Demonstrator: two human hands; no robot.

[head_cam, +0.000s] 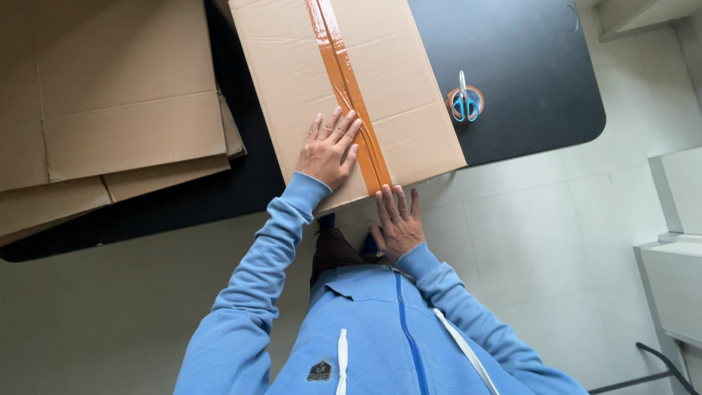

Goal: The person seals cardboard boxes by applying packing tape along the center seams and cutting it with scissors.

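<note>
The closed corrugated cardboard box point(344, 95) is pale tan, and a glossy orange-brown strip of packing tape point(349, 88) runs down its top from far to near. To the left, the stack of flattened cardboard sheets point(110, 117) shows the same tan — a shade duller in shadow. The rounded tabletop point(526, 66) beneath is matt black. On its right part lies a pair of scissors with bright blue handles point(463, 102), set on an orange-brown roll of tape point(475, 93). The hooded zip-up sweatshirt point(365, 329) is sky blue, with white drawstrings and a small dark patch. The tiled floor point(556, 234) is pale grey-white.
</note>
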